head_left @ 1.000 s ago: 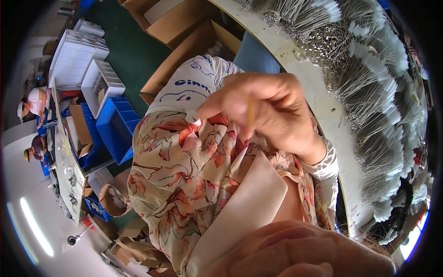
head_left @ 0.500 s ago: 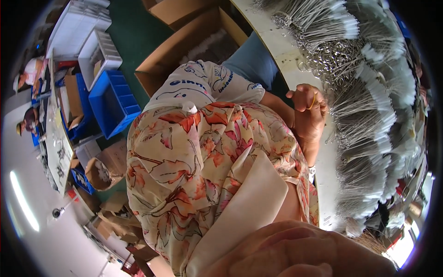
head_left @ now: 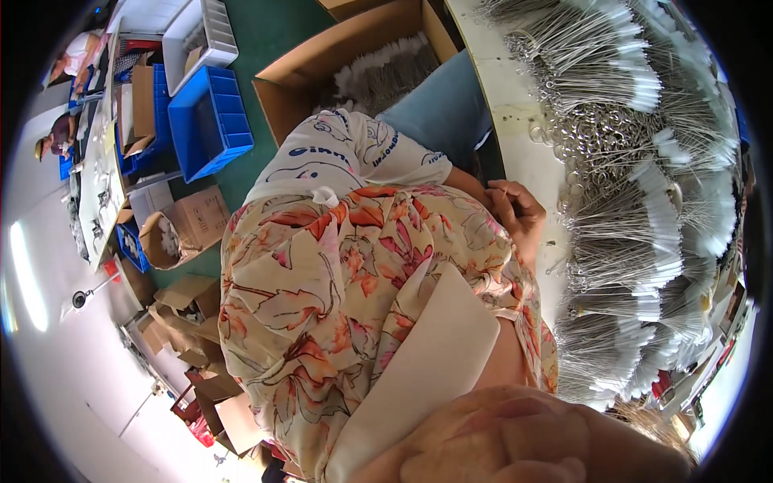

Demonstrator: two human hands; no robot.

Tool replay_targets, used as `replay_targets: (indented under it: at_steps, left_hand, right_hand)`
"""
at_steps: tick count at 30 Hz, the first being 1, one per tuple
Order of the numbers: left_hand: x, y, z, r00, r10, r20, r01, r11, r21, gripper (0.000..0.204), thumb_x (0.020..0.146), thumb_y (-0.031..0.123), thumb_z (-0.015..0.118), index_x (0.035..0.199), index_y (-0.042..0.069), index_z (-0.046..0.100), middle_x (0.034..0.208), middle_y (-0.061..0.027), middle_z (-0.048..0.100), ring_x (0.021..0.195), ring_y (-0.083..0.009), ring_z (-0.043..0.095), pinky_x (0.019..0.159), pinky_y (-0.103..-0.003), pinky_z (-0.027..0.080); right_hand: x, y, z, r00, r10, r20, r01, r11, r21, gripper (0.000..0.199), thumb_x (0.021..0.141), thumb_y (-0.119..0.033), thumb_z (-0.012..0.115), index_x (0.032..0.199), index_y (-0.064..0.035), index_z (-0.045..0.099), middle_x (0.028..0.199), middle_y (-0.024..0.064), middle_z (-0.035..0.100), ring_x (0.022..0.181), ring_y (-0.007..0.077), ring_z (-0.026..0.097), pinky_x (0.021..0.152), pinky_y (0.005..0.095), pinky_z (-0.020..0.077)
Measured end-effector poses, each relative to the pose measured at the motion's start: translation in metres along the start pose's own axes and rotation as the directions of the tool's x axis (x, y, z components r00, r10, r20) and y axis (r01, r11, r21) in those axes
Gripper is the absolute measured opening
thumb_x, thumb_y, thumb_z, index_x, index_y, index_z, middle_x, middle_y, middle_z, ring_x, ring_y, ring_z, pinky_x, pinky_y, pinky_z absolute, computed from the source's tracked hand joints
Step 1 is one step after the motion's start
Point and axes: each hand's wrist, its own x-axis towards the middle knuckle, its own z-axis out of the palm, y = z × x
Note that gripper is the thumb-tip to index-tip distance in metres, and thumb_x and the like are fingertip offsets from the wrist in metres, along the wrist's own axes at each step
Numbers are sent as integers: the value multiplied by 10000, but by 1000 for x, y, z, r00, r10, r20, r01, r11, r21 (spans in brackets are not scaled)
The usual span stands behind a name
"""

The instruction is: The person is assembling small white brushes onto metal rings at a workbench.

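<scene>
My right hand (head_left: 515, 213) rests at the edge of the pale worktable (head_left: 507, 97), just beside my lap, with its fingers curled in and nothing visible in them. My left hand (head_left: 499, 439) fills the bottom of the view very close to the camera, its fingers folded into a fist. Between them are my floral shirt (head_left: 338, 298) and a white flap of cloth (head_left: 435, 362). The table holds many bundles of thin metal wires with white tips (head_left: 644, 201) and a heap of small metal rings (head_left: 596, 137).
An open cardboard box (head_left: 354, 56) of white-tipped wires stands on the green floor by my knee (head_left: 443, 105). To the left are a blue crate (head_left: 209, 121), a white tray (head_left: 201, 32) and smaller cartons (head_left: 185, 225). Other people (head_left: 56, 137) sit at the far left.
My right hand, raised before the camera a second ago with a thin stick in its fingers, has dropped to the table edge. The view has swung toward my lap.
</scene>
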Motion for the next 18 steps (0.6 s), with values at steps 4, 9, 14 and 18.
replay_targets:
  at_steps: [4,9,14,18]
  left_hand:
    - [-45,10,39,999,33,23,-34,998,46,227,897,191,557,991,-6,617,839,-70,653,686,-145,609,676,-251,490]
    - [-75,22,114,958,52,283,-80,993,88,232,899,193,554,1000,-7,616,843,-69,655,694,-148,612,686,-252,491]
    - [-121,41,152,736,82,672,-183,980,80,238,901,194,551,1009,-8,616,847,-69,656,702,-151,615,696,-254,492]
    - [-159,67,118,586,112,803,-235,971,36,243,902,195,549,1017,-8,615,850,-69,657,708,-153,618,703,-255,492]
  right_hand:
    - [12,-7,5,998,52,-26,-51,998,37,159,856,-56,617,979,44,634,782,58,648,708,65,557,663,188,433]
    - [9,-7,6,983,-1,-186,26,991,134,239,854,-148,640,986,51,625,790,70,630,706,92,558,659,203,430]
    - [15,-14,1,958,-39,-285,122,952,282,405,856,-349,621,972,40,615,805,82,600,724,135,560,664,249,439]
    - [17,-39,6,942,-32,-333,109,970,216,386,864,-345,609,959,28,612,809,69,589,718,121,538,663,246,434]
